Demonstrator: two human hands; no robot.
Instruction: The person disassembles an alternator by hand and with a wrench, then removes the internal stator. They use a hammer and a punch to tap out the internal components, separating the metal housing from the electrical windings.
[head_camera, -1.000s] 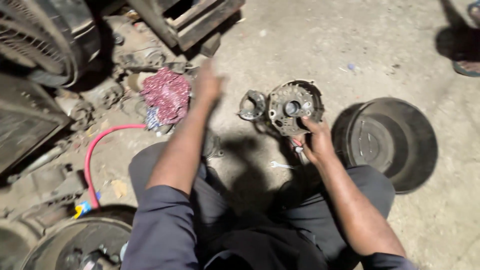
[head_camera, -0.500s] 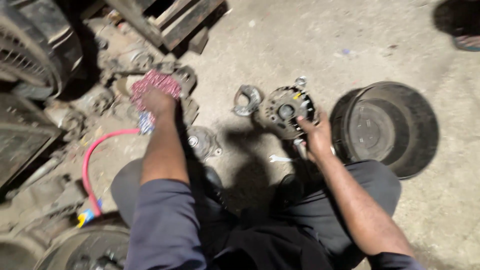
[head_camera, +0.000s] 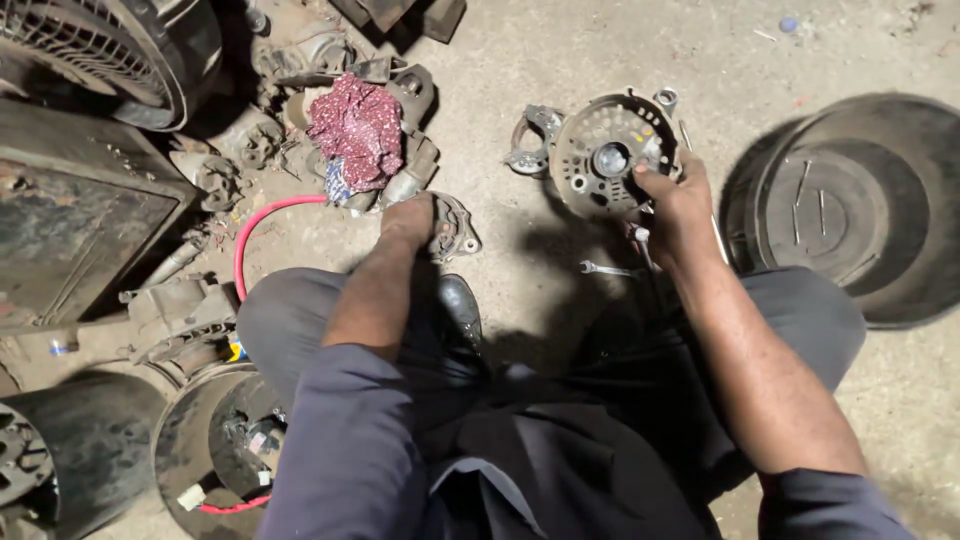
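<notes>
**A round metal part is being held on the floor**

A round metal housing (head_camera: 610, 152) is being held up on its edge on the floor (head_camera: 560, 40). It is being gripped by the right hand (head_camera: 680, 205), with the fingers closed on its lower right rim. A thin tool seems to be tucked under the same hand, but that is hard to tell. The step looks like taking the part apart. A steady hold and the right tool are likely being called for next.

A smaller metal part (head_camera: 452, 228) is being grabbed by the left hand (head_camera: 408, 220), which is closed over it. A small wrench (head_camera: 603, 268) is lying between the hands. A red patterned rag (head_camera: 358, 130) is lying past the left hand. A big dark bowl (head_camera: 860, 200) is sitting to the right.
</notes>
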